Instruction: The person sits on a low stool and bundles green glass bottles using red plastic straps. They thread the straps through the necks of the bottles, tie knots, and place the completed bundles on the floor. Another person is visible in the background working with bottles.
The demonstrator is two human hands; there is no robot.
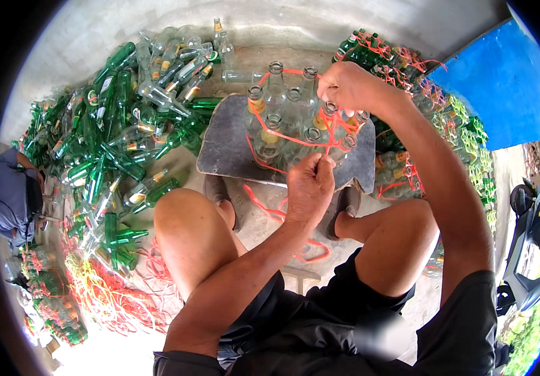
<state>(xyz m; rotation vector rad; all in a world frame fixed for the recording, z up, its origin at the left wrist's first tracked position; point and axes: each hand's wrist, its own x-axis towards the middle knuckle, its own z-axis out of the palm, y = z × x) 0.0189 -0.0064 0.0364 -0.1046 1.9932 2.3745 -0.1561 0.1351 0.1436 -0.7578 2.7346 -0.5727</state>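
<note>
A cluster of clear glass bottles [276, 94] stands upright on a small dark board [223, 147] in front of my knees. Red plastic strap [282, 135] runs around the bottles and between their necks. My left hand [310, 188] is closed at the near right side of the cluster, pinching the strap. Over the far right bottles, my right hand [351, 88] is closed with bent fingers, and strap runs just below it. Its fingertips are partly hidden, but the strap appears to pass into them.
Loose green and clear bottles [122, 100] lie heaped at the left. Strapped bottle bundles [401, 62] are stacked at the right beside a blue panel [502, 81]. Loose straps [116, 291] pile at lower left. Another person [16, 194] is at the far left; a scooter [530, 244] stands right.
</note>
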